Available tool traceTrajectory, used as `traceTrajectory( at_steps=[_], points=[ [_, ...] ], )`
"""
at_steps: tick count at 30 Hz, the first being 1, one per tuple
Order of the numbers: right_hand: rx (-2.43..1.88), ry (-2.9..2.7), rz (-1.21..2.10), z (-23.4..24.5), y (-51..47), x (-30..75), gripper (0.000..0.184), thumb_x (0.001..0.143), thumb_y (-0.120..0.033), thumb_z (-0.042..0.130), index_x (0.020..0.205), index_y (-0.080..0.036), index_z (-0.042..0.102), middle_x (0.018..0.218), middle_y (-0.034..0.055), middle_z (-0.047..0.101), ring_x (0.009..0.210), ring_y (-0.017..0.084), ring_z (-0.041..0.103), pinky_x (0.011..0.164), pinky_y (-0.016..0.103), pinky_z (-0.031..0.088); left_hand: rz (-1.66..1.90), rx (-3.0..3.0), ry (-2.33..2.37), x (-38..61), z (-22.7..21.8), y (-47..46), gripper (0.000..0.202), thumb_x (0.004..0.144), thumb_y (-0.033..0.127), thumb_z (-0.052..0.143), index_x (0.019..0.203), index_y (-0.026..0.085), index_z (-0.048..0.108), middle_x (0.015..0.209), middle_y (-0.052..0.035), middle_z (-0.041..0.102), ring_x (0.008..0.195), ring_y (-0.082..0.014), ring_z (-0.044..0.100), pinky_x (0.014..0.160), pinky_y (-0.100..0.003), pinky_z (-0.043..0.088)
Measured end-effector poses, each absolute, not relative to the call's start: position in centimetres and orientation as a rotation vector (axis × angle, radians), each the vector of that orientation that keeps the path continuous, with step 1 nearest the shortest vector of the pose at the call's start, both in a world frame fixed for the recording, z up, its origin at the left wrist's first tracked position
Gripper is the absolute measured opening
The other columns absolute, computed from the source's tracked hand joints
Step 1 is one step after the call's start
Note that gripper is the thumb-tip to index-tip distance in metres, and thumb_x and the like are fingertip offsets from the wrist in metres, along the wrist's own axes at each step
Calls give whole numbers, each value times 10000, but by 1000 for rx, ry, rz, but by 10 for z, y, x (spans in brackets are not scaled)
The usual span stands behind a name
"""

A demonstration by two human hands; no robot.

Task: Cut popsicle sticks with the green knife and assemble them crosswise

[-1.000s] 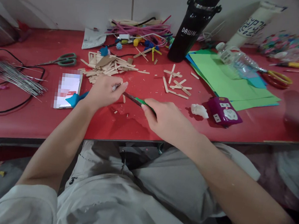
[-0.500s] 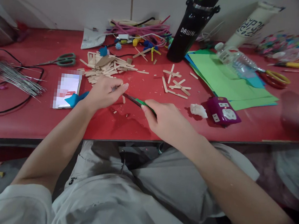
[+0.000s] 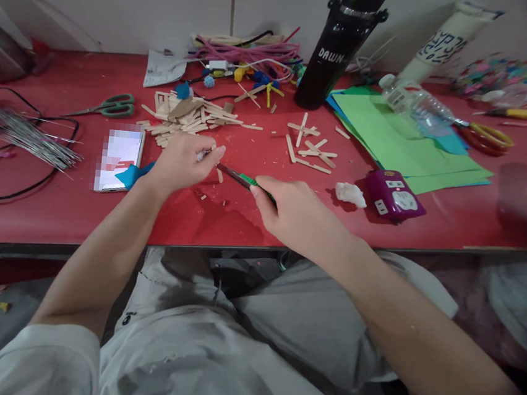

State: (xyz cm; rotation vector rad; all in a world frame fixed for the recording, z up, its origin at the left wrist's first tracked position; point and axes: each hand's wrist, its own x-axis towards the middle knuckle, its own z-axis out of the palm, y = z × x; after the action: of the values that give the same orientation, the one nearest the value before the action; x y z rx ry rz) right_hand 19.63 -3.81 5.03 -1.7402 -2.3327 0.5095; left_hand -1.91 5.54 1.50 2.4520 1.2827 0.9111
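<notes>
My right hand (image 3: 285,209) is closed around the green grip of a utility knife (image 3: 246,179). Its long dark blade slants up and left to the fingers of my left hand (image 3: 190,160). That hand is closed, thumb toward the blade tip; a small pale thing shows between its fingers, too little to name. A single craft stick (image 3: 219,174) lies on the red table under the blade, with small wood chips nearby. Behind my left hand is a heap of craft sticks (image 3: 182,115). Several more sticks (image 3: 316,156), some crossed, lie to the right.
A phone (image 3: 121,156) with a blue piece over it lies left, near scissors (image 3: 114,107) and a bundle of wires (image 3: 36,141). At right are crumpled white tissue (image 3: 350,194), a purple power socket (image 3: 394,197) and green paper (image 3: 399,142). A black bottle (image 3: 333,55) stands behind.
Hardly anything differs: both hands keep nearly the same place and hold, and the knife stays at the left fingers. The view has shifted very slightly.
</notes>
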Motion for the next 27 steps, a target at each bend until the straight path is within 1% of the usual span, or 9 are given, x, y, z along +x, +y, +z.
traceTrajectory(
  at_steps=[2,4,6,10,14,16,20,24,27],
  points=[
    [-1748,-2347,503,52,-39,196,211,995,-286,375,904,-195,542,651,1,452,546,131,206,567,302,196,900,2453,1289,-18,16,54,373,886,308,527,552,201,397,519,39,339,528,-111,323,583,-312,273],
    [-1753,-2358,491,51,-40,197,212,995,-290,376,910,-198,547,647,4,464,542,135,220,565,302,195,891,2456,1280,-16,16,53,359,888,301,522,563,199,408,520,39,352,528,-107,327,590,-306,286],
    [-1767,-2377,481,47,-39,198,229,993,-290,375,900,-195,561,671,25,521,543,139,272,570,304,197,879,2473,1247,-13,17,51,364,890,307,515,564,198,396,516,42,337,523,-103,314,586,-299,286],
    [-1803,-2423,543,36,-39,204,259,993,-281,378,896,-189,600,766,77,638,601,161,438,587,302,214,863,2535,1190,-9,17,50,380,886,319,520,564,199,356,507,50,286,511,-98,274,566,-296,262],
    [-1797,-2344,583,35,-42,217,268,1001,-315,390,933,-199,622,789,61,677,637,163,520,590,293,239,928,2517,1273,-18,17,56,392,886,307,522,565,200,324,517,47,289,523,-96,288,561,-296,254],
    [-1793,-2278,536,38,-43,227,279,1003,-348,406,907,-201,623,752,42,673,612,147,524,591,292,246,957,2462,1313,-23,18,58,410,893,321,531,562,199,322,526,47,273,529,-96,284,554,-298,245],
    [-1799,-2256,311,37,-41,241,314,1001,-393,433,846,-205,631,613,15,615,542,130,490,596,308,227,1014,2352,1292,-25,22,58,433,905,307,543,566,203,295,542,50,245,539,-95,254,545,-298,238],
    [-1793,-2274,309,33,-38,245,314,995,-405,442,867,-216,658,618,16,623,559,138,490,608,306,241,1039,2295,1235,-20,25,54,461,912,305,544,573,205,250,557,50,209,535,-95,221,527,-304,208],
    [-1785,-2262,308,32,-37,245,323,994,-420,443,875,-217,665,606,12,604,547,133,475,593,306,235,1032,2261,1187,-18,26,53,453,908,308,535,570,203,252,554,50,211,530,-92,220,519,-303,195]
  ],
)
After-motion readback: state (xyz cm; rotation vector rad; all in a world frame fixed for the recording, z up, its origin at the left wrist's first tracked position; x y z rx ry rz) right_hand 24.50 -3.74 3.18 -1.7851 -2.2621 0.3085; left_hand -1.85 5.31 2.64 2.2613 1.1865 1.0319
